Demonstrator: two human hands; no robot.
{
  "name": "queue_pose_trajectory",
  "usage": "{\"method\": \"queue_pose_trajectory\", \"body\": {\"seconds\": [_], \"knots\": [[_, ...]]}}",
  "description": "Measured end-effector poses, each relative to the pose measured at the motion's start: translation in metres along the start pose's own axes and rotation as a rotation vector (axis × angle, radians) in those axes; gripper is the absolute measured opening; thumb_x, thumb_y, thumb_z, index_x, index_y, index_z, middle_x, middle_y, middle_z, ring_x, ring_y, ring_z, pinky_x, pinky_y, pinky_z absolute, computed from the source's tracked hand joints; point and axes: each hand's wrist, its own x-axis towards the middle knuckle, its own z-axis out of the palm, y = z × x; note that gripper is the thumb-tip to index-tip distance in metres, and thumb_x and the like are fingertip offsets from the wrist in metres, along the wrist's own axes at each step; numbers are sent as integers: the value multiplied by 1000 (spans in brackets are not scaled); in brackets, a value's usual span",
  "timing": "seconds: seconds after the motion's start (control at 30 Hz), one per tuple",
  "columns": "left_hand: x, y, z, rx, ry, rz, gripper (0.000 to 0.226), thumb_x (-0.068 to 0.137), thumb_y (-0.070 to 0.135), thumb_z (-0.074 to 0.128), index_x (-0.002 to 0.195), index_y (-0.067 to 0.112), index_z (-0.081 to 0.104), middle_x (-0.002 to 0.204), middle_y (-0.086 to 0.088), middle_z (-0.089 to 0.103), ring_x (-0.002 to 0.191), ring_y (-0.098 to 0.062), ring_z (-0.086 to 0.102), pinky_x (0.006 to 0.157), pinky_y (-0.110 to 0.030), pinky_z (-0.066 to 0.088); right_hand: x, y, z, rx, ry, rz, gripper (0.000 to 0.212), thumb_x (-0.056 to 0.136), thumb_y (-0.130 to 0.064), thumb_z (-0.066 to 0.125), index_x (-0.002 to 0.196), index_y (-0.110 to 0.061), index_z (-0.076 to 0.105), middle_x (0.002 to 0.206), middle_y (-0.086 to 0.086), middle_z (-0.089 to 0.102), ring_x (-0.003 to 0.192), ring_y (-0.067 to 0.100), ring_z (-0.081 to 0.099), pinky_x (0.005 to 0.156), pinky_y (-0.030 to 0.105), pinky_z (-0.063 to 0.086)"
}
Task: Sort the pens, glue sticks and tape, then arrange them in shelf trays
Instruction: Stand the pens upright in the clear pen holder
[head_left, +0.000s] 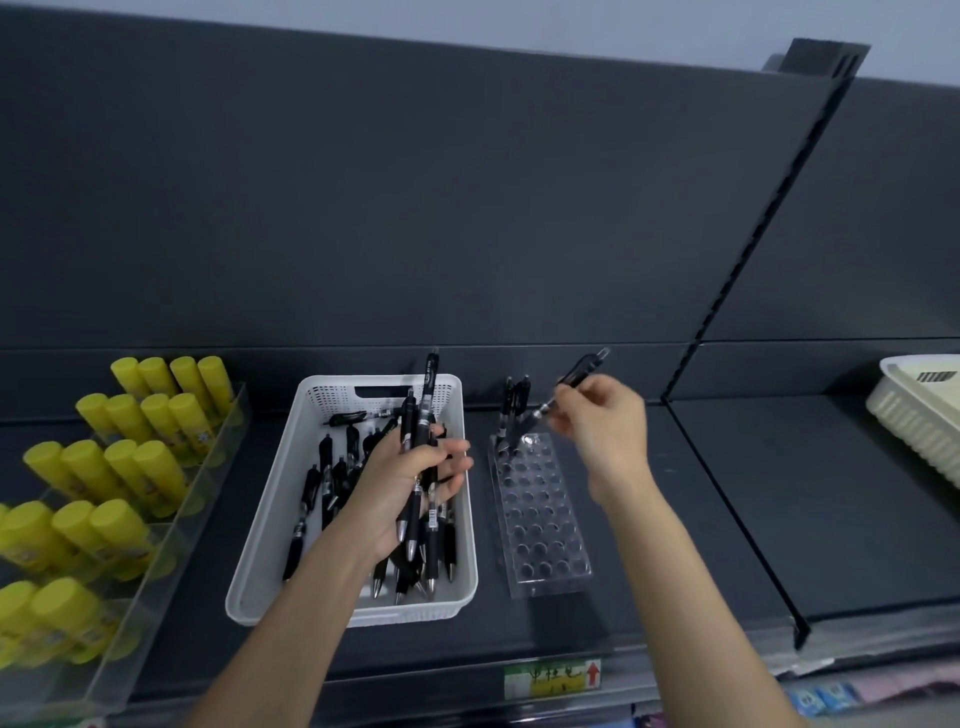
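As the left hand (415, 483) grips a bundle of black pens (423, 415) over the white basket (270, 545), the right hand (608, 431) pinches a single pen (571, 382) above the clear rack (540, 519), apparently next to be steered into a free hole.

Glue sticks (124, 415): at least seventeen, the nearest rows blurred; pens (311, 486): one in the right hand (602, 431), about four in the left hand (410, 478), two or three in the clear holder (540, 519); one white basket (260, 545)
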Motion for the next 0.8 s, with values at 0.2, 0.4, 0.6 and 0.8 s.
{"method": "queue_pose_trajectory", "body": {"seconds": [0.2,0.4,0.6,0.8], "knots": [[1,1,-1,4,28,14,11,87,-3,61,93,2,68,98,-18,72,79,-18,70,60,-23,57,24,10,-4,-423,27,-204,10,91,-11,56,90,-6,65,85,3,68,83,20,64,76,31,51],[2,0,-4,-20,68,65,16,87,-6,58,96,7,58,81,-6,63,69,-16,62,62,-25,56,34,22,8,-653,-77,-283,9,92,-9,55,85,-4,60,78,3,60,72,18,54,60,22,38],[3,0,-6,15,52,98,20,84,-13,52,85,7,54,72,-5,56,67,-13,57,63,-24,55,41,33,14,-747,-166,-214,11,92,-8,53,92,-2,62,83,5,61,72,18,53,62,23,38],[2,-1,-6,11,39,98,15,85,-8,59,94,4,56,83,-10,60,73,-19,64,70,-28,58,40,38,14,-742,-182,-224,12,92,-8,54,94,0,63,85,8,65,72,20,56,62,25,41]]}}
